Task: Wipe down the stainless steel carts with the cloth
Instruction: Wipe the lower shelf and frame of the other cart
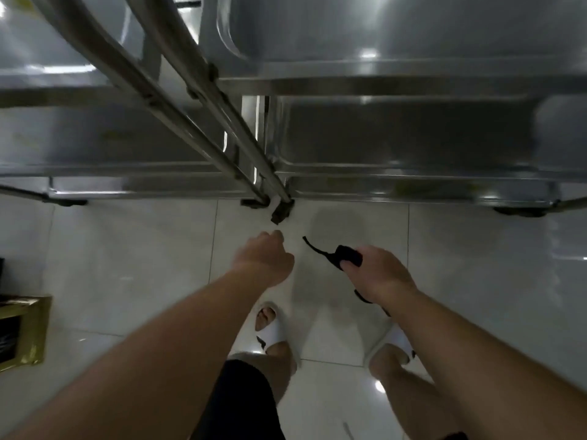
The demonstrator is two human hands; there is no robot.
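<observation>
White slide sandals on glossy pale floor tiles, gold-edged dark box at left

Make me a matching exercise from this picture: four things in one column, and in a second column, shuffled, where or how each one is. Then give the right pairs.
Things:
1. dark cloth
2. left hand
3. white slippers
4. stainless steel carts

Places or states:
A. side by side ahead, on the pale tiled floor
B. on the person's feet
C. gripped in the right hand
D. fingers curled, holding nothing, near the cart legs

Pairs: 1-C, 2-D, 3-B, 4-A
</observation>
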